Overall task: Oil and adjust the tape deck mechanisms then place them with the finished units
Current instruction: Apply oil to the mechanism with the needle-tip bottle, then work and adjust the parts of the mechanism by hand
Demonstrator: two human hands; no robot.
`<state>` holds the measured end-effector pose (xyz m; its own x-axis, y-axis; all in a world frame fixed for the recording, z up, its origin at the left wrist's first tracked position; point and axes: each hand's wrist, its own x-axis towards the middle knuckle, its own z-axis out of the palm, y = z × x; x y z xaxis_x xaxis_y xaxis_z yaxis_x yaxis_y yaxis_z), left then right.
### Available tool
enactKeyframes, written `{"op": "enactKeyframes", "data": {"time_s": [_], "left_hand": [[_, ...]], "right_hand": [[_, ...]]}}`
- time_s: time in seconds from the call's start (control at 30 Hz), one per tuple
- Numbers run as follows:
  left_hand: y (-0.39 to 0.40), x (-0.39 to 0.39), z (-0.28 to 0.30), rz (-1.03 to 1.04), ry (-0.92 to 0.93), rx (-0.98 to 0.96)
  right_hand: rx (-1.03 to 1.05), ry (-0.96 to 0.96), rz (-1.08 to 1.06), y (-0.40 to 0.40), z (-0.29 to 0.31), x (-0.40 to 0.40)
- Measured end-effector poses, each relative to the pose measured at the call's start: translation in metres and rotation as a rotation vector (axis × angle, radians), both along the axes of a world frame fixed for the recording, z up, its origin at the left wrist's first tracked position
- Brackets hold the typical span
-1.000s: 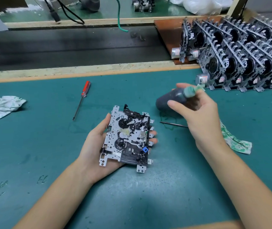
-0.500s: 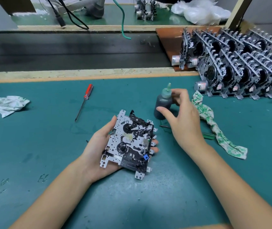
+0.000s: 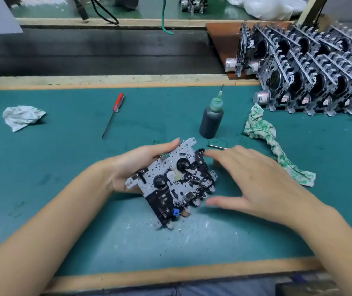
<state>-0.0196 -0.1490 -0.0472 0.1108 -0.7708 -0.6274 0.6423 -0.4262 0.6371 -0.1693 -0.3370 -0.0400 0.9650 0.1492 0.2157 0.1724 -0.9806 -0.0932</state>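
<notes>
Holding the tape deck mechanism point(image 3: 172, 180) just above the green worktop point(image 3: 64, 189), near the front middle, tilted with its face up. Gripped from below and from the far edge by the left hand point(image 3: 132, 165), thumb curled over the top edge, fingers point(image 3: 185, 214) peeking out underneath by a small blue part. Hovering just to the right of it, the right hand point(image 3: 254, 182), fingers spread and fairly straight, holding nothing, one fingertip very close to the black edge of the mechanism; cannot tell if touching. Standing upright just behind, a dark oil bottle point(image 3: 211, 120) with a green tip. Lying flat between bottle and right hand, a thin metal tool point(image 3: 216, 147), partly hidden. Lying to the right, a crumpled green and white rag point(image 3: 264, 133). Lined up on edge at the far right, rows of finished units point(image 3: 311, 67). Resting well to the left, a red-handled screwdriver point(image 3: 114, 113), and farther left a white crumpled cloth point(image 3: 22, 116).
</notes>
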Motion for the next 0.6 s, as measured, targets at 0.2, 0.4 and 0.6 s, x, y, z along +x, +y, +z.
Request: {"op": "enactKeyframes", "data": {"time_s": [0.2, 0.4, 0.6], "left_hand": [[-0.01, 0.005, 0.014, -0.087, -0.297, 0.103], [0.03, -0.007, 0.014, 0.258, -1.297, 0.496], [0.059, -0.082, -0.002, -0.081, -1.814, 0.578]], "right_hand": [[-0.066, -0.124, 0.042, 0.008, -0.017, -0.004], [0.014, -0.174, -0.043, 0.012, -0.028, -0.008], [0.022, -0.174, -0.048, 0.017, -0.031, -0.005]]}}
